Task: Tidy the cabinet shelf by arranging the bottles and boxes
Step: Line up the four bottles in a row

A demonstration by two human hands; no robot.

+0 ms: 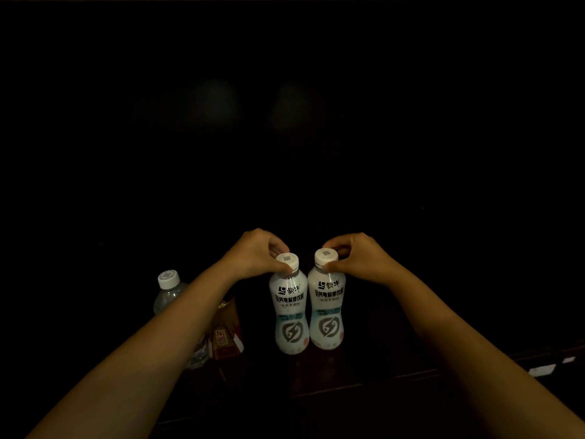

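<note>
- A clear bottle (169, 293) with a white cap stands upright at the far left, partly hidden behind the left forearm.
- Just right of it, a brown and red box (226, 335) sits low in the dark, also partly covered by that forearm.
- The left hand (258, 253) reaches in from the lower left; its fingers (280, 248) are pinched narrow round the white cap of the left white bottle (288, 315).
- That bottle stands upright, label facing the camera, just beside or touching its twin.
- The right white bottle (327, 308) is upright too, with the same label.
- The right hand (361, 256) comes in from the lower right, thumb and fingers closed on this bottle's cap.
- The shelf (364, 380) beneath is almost black; only a dim front edge shows.
</note>
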